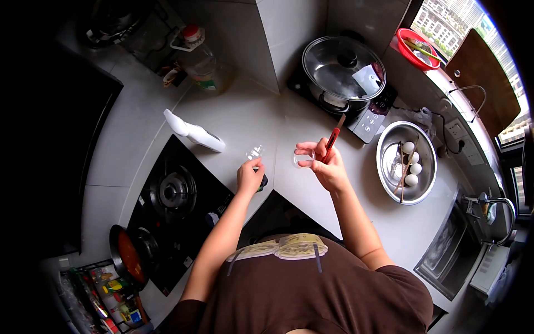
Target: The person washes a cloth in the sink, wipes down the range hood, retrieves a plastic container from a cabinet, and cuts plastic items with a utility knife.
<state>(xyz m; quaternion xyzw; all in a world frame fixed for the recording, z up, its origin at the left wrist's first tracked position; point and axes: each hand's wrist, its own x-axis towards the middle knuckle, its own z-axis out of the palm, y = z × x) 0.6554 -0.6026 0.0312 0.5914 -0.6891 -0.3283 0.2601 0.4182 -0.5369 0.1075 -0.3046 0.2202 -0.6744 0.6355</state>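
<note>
My right hand (332,170) is closed around a red utility knife (334,139), its blade pointing up and away from me. The same fingers also pinch a clear plastic ring-shaped piece (303,158). Over the counter to the left, my left hand (250,178) has its fingers pinched on a clear, rounded plastic piece (255,151). A small dark object (263,183) shows beside the left hand, too covered to name. Both hands are apart from each other above the pale countertop (283,177).
Ahead, a lidded pot (345,72) stands on an induction cooker (371,119). To the right are a steel bowl (384,181) with several eggs and chopsticks, and a sink (448,250). Leftward are a white bottle (194,133), a gas hob (172,222) and a pan (130,256) with red contents.
</note>
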